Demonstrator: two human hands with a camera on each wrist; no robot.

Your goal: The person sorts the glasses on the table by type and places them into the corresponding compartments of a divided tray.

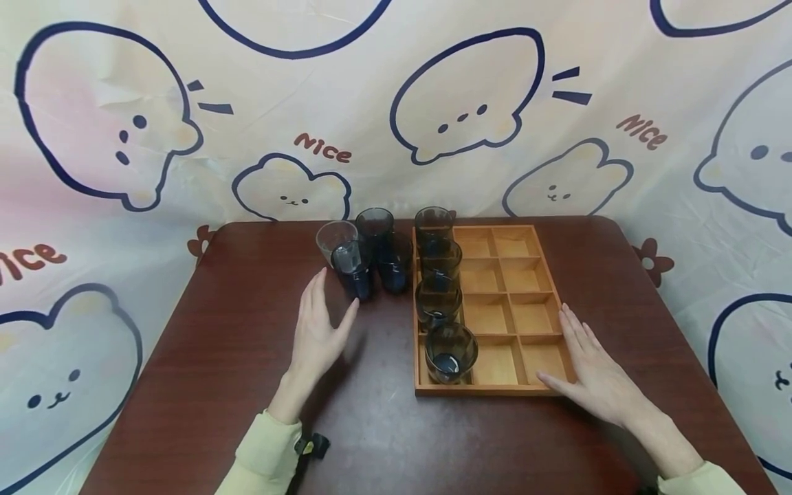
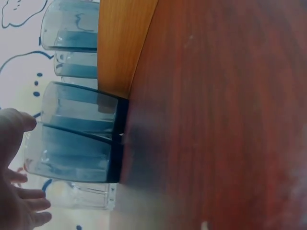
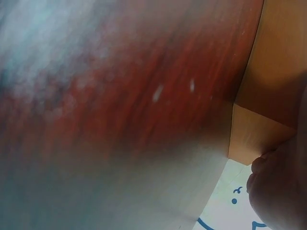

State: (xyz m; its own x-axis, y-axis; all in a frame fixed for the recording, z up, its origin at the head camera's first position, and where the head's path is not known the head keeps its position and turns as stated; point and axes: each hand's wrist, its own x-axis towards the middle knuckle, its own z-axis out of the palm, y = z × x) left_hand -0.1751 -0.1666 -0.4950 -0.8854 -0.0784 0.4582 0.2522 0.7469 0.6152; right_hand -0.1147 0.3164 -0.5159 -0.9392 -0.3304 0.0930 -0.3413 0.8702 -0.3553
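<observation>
My left hand (image 1: 318,333) reaches toward a group of drinking glasses on the table, fingers spread and empty. Nearest to it stands a dark tinted glass (image 1: 354,271), with a clear glass (image 1: 334,237) just behind. Two more tinted glasses, a front one (image 1: 394,265) and a back one (image 1: 374,223), stand to the right. In the left wrist view my thumb is close to the rim of a tinted glass (image 2: 72,153). My right hand (image 1: 597,375) lies with straight fingers along the right edge of a wooden compartment tray (image 1: 476,390), near its front corner.
Several tinted glasses, the front one (image 1: 450,354) among them, fill the tray's left column; the other columns hold bare compartments. The dark brown table (image 1: 383,440) ends at a patterned cloth backdrop (image 1: 371,103). A small black strap end (image 1: 318,445) hangs at my left sleeve.
</observation>
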